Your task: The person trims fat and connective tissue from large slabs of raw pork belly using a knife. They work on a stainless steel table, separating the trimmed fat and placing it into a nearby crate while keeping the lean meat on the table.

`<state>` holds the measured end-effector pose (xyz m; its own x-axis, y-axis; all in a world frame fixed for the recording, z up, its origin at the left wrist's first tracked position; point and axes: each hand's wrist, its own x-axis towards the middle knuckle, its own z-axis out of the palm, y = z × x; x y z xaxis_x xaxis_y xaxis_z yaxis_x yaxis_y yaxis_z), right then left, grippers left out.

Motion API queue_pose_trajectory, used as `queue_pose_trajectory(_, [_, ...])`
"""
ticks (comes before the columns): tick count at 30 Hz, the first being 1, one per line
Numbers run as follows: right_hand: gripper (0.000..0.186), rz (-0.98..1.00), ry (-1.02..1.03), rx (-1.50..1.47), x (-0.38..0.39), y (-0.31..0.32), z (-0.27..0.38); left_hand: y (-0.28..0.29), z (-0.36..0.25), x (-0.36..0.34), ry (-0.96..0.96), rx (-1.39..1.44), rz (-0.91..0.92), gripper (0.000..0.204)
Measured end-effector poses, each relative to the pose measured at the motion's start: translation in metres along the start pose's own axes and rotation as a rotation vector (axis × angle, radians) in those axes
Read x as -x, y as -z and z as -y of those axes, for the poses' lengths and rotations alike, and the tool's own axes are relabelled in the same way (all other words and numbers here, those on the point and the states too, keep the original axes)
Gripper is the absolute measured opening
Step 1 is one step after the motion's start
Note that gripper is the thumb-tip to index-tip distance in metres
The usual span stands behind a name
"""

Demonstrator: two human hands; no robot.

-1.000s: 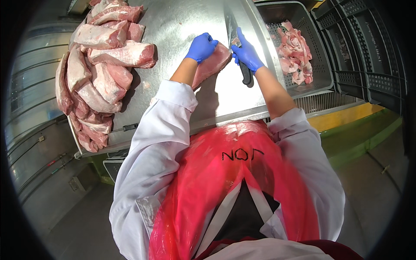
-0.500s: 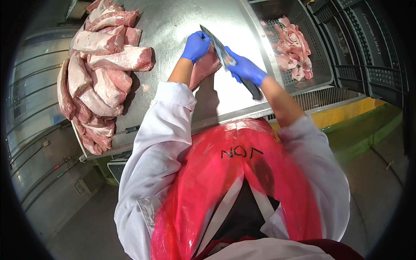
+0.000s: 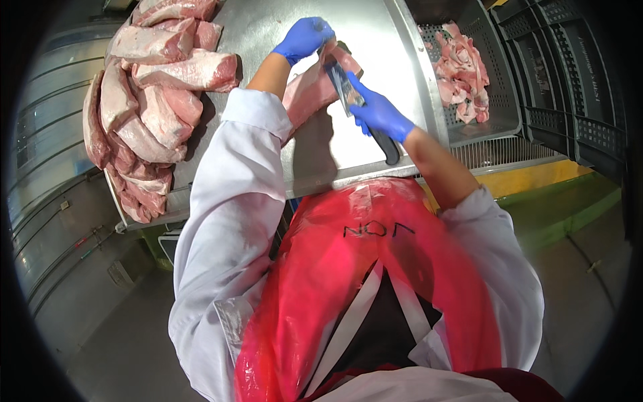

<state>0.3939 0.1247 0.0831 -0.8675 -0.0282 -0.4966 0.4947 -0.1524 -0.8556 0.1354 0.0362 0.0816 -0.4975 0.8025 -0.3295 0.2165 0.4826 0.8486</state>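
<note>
A long pink piece of meat (image 3: 309, 95) lies on the steel table in front of me. My left hand (image 3: 305, 40), in a blue glove, is closed at its far end, pinching a thin strip of meat that lifts off the top. My right hand (image 3: 382, 115), gloved the same way, grips a knife (image 3: 340, 86) with a black handle. The blade lies on the meat with its tip just under the lifted strip, close to my left fingers. Part of the meat's near end is hidden behind my left sleeve.
Large pale-pink meat pieces (image 3: 157, 110) are heaped at the table's left side. To the right, a dark perforated crate (image 3: 499, 107) holds meat trimmings (image 3: 462, 70). More black crates (image 3: 576, 80) stand beyond it. The steel table's (image 3: 268, 20) front edge runs along my red apron.
My left hand has moved away and slightly left, lifting the strip. The blade, earlier pointing past my left hand, now lies lower on the meat, and more of the meat shows.
</note>
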Motion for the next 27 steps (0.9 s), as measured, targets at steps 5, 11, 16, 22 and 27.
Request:
queue_pose_trajectory(5, [0.081,-0.109,0.067,0.116,-0.066,-0.002,0.014,-0.005,-0.014,0.0,-0.111,-0.183,-0.047,0.018])
queue_pose_trajectory(11, [0.078,0.032,-0.013,0.289,0.022,-0.04,0.001,0.022,-0.018,-0.001,-0.008,0.242,-0.048,0.014])
queue_pose_trajectory(16, [0.074,-0.237,0.096,0.114,-0.036,-0.028,0.028,0.055,-0.043,0.015,-0.176,0.228,-0.157,0.012])
queue_pose_trajectory(22, [0.072,-0.218,-0.012,0.166,-0.038,-0.038,0.027,0.105,-0.038,0.118,-0.249,0.243,-0.221,0.015])
queue_pose_trajectory(27, [0.073,-0.205,0.018,0.237,0.028,-0.053,0.006,0.091,0.061,0.239,-0.111,0.106,-0.381,0.019])
